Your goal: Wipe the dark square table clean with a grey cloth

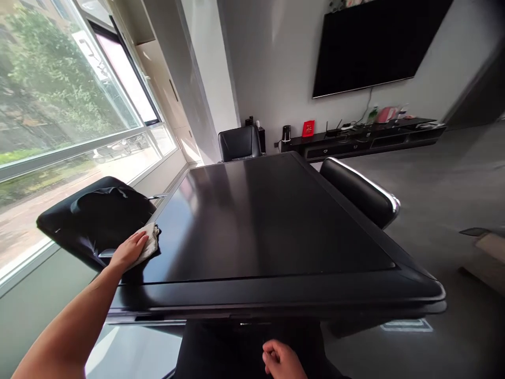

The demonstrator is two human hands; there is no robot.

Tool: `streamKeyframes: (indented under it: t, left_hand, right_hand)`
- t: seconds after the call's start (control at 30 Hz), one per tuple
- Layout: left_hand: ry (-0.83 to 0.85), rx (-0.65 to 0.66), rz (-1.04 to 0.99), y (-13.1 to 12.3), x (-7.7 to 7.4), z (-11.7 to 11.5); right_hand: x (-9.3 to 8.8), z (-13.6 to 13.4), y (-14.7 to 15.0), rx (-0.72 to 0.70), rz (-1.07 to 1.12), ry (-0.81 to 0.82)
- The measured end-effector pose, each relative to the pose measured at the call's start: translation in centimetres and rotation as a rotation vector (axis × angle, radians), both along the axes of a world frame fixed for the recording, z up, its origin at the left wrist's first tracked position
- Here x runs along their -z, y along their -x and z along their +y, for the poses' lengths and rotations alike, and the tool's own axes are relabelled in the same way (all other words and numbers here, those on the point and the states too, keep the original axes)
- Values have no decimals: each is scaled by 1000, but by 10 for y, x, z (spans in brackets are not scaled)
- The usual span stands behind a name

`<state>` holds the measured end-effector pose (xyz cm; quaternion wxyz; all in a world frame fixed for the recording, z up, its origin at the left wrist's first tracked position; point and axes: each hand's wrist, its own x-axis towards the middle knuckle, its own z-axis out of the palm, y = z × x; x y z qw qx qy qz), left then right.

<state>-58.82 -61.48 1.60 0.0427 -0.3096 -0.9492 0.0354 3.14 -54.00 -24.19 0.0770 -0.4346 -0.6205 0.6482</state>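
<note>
The left hand (128, 250) holds a pale cloth (151, 242), its fingers laid over the folded fabric; the cloth lies on the near left part of the dark, shiny counter (276, 221), close to the left edge; the left arm is stretched out toward it, bare along the length in view. The right hand (281, 360) is low at the bottom of the view, apart from the counter and in front of the dark clothing (221, 347); its fingers are curled in, so it stands narrow; whether anything is tucked inside it I cannot tell.

A black chair (94, 221) stands at the left side of the counter, just beside the left hand; a second black chair (238, 143) is at the far end; a third, the chrome-edged chair (359, 189), is at the right side. The counter's top carries soft streaks of reflected light; a large window (51, 95) is to the left, with green trees (39, 68) outside.

Against the far wall stands a low black cabinet (335, 148); on it are a dark kettle (286, 133), a red card (308, 128) and a green bottle (372, 115); a wide black television (371, 45) hangs above.
</note>
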Motion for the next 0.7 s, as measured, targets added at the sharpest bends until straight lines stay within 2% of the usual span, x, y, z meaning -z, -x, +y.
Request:
streamKeyframes:
  t: [0.1, 0.23, 0.33, 0.5, 0.7]
  left_hand:
    - [22, 38, -21, 4, 4, 1]
    - [75, -32, 15, 7, 7, 1]
    - [111, 41, 17, 0, 7, 11]
    - [47, 241, -36, -25, 13, 35]
    - [-87, 264, -80, -54, 22, 55]
  right_hand:
    - [-9, -1, -3, -25, 9, 16]
    - [-24, -1, -5, -56, -40, 24]
    - [-29, -2, -5, -56, -53, 13]
    - [-21, -2, -2, -69, -56, 30]
    - [-5, -2, 0, -55, -12, 51]
